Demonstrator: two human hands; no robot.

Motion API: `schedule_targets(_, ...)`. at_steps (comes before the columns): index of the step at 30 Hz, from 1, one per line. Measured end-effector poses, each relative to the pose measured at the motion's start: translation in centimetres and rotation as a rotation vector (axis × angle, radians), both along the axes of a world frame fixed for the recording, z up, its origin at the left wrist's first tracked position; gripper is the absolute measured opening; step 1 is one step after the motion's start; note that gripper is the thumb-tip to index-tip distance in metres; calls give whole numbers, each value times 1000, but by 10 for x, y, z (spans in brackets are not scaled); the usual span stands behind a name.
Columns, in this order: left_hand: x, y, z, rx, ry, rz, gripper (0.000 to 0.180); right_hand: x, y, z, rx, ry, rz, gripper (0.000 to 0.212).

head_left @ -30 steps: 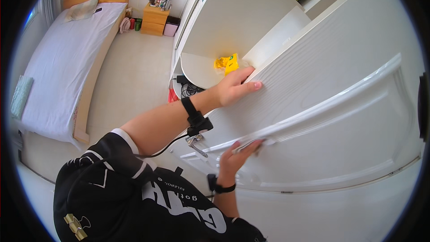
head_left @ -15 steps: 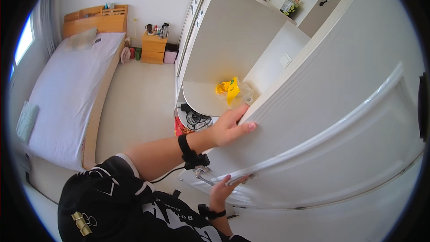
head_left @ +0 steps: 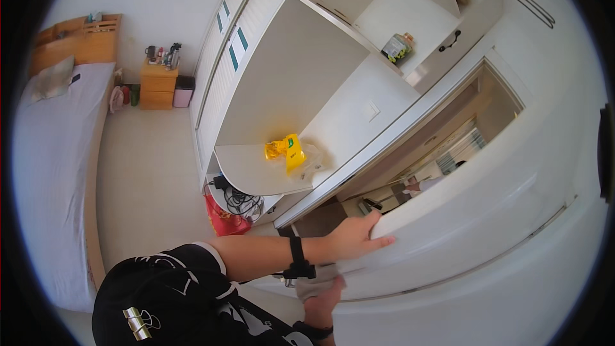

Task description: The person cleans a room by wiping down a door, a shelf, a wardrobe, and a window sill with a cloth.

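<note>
My left hand (head_left: pixel 355 238) grips the free edge of a white panelled door (head_left: pixel 474 218), its thumb on the door's face and its other fingers at the edge. Below it, my right hand (head_left: pixel 325 302) is closed on a pale grey cloth (head_left: pixel 314 284), close to the door's face. Motion blurs this hand and the cloth. A bit of the metal door handle (head_left: pixel 288 281) shows beneath my left wrist; most of it is hidden. Both wrists wear black straps.
Past the door edge, a doorway (head_left: pixel 378 186) opens onto another room. Beside it, built-in shelves (head_left: pixel 301 83) hold a yellow plastic bag (head_left: pixel 291 152), a jar (head_left: pixel 397 47) and black cables (head_left: pixel 242 203). A red bag (head_left: pixel 224 219) sits below. Farther left are a nightstand (head_left: pixel 157 90) and a bed (head_left: pixel 57 173).
The door has swung away from the shelves, and the doorway now shows between them. My view has turned right. The right hand is lower, with the cloth now plainer to see.
</note>
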State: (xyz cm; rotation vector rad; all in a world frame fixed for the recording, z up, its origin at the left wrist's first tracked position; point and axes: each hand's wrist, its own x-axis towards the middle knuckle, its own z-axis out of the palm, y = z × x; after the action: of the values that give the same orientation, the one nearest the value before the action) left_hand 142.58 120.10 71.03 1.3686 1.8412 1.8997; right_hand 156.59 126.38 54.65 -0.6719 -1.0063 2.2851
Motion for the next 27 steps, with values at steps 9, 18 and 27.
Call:
schedule_targets(9, -90, -105, 8, 234, 431, -147, 75, -133, -139, 19, -295, -65, 360, 51)
schedule_targets(18, -255, -279, 67, 180, 149, 251, 48, -331, -41, 239, 648, 554, -370, 53)
schedule_targets(27, -376, -353, 60, 202, 244, 485, 36, -543, -118, 395, 2315, 41, -726, 30)
